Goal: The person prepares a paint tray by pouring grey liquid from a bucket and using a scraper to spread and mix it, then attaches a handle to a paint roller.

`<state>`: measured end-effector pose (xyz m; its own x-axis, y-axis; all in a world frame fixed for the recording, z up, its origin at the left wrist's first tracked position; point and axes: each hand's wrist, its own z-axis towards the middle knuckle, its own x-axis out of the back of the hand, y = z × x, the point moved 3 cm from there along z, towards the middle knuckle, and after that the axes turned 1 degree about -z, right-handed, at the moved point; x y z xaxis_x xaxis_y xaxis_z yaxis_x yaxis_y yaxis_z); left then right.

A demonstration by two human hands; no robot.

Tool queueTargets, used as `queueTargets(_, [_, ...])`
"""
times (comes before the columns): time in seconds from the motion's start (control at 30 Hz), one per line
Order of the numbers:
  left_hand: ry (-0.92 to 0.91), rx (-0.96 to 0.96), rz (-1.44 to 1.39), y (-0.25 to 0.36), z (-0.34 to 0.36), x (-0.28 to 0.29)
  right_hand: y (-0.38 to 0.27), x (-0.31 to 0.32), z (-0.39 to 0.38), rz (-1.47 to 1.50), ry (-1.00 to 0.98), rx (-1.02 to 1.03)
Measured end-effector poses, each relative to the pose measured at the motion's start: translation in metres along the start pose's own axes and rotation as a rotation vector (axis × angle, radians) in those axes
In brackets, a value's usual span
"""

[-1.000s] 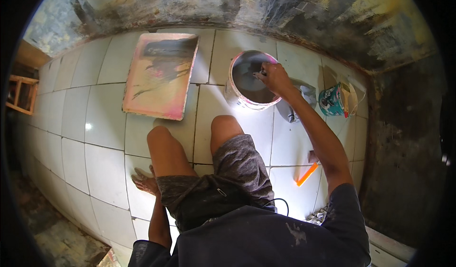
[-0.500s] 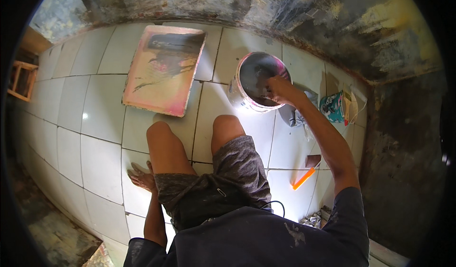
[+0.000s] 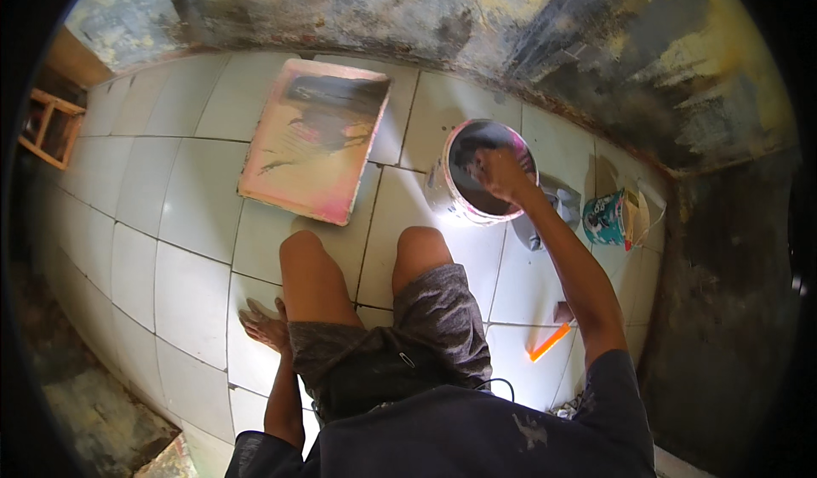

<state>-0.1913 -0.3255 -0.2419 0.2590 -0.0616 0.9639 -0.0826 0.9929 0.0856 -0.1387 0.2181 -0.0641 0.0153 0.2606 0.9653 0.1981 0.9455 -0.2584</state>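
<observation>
My right hand reaches over the mouth of a paint-stained bucket, its fingers curled. Whatever those fingers hold, if anything, cannot be made out against the dark grey inside. Beside my left knee, my left hand leans on the tiled floor with its fingers spread, holding nothing. A shallow pinkish paint tray, smeared with dark grey at its far end, lies to the left of the bucket.
Right of the bucket are a crumpled grey bag and a teal can. An orange-handled tool lies nearer me on the right. Stained walls bound the far and right sides; a wooden frame stands far left.
The whole view has shifted, so the floor things appear lower and further right. Over the bucket, my right hand has moved a little left and away from me. My left hand stays on the floor.
</observation>
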Motion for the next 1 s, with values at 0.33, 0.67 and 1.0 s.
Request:
queueTargets(0.33, [0.023,-0.003,-0.004,-0.001,0.002,-0.005,0.008,-0.002,-0.019,0.065,-0.063,0.136])
queueTargets(0.67, [0.013,0.022,-0.005,-0.004,-0.001,-0.005,0.026,0.010,0.005,-0.086,0.033,-0.101])
queueTargets(1.0, [-0.026,0.046,0.015,-0.013,0.003,-0.013,0.026,0.000,-0.024,-0.155,-0.235,-0.068])
